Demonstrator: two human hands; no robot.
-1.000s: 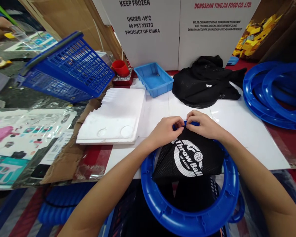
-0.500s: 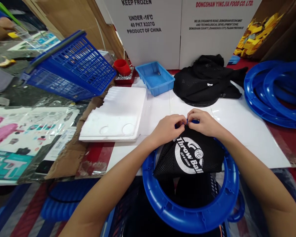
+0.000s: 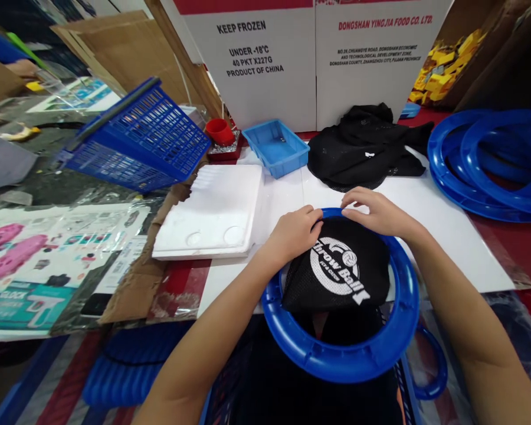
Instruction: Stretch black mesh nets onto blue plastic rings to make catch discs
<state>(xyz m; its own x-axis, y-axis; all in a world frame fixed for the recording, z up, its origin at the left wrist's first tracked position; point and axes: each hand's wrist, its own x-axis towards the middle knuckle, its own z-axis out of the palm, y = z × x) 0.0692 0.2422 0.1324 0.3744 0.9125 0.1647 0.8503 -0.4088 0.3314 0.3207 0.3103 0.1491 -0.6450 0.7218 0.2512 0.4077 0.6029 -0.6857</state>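
A blue plastic ring [image 3: 343, 367] rests over the table's front edge, tilted toward me. Black mesh net [image 3: 336, 268] with a white "Throw Ball" print lies across the ring's opening, its top side against the far rim. My left hand [image 3: 294, 233] is closed on the rim at the upper left, fingertips and thumb pinching there beside the net. My right hand [image 3: 376, 213] is at the far rim's right side, fingers apart and raised, the thumb near or touching the ring. Whether a fastener is at the rim cannot be made out.
More black mesh [image 3: 358, 150] lies behind, beside a light-blue tray [image 3: 277, 150]. Blue rings [image 3: 446, 189] are stacked at right. A white foam slab [image 3: 216, 215], a red cup [image 3: 220, 132] and a tilted blue basket [image 3: 146, 136] stand left. Printed cartons [image 3: 269, 94] form the back.
My hands have moved apart from their pinch together at the net's top edge. The right hand has opened, the left has shifted onto the rim, and the far rim now shows between them.
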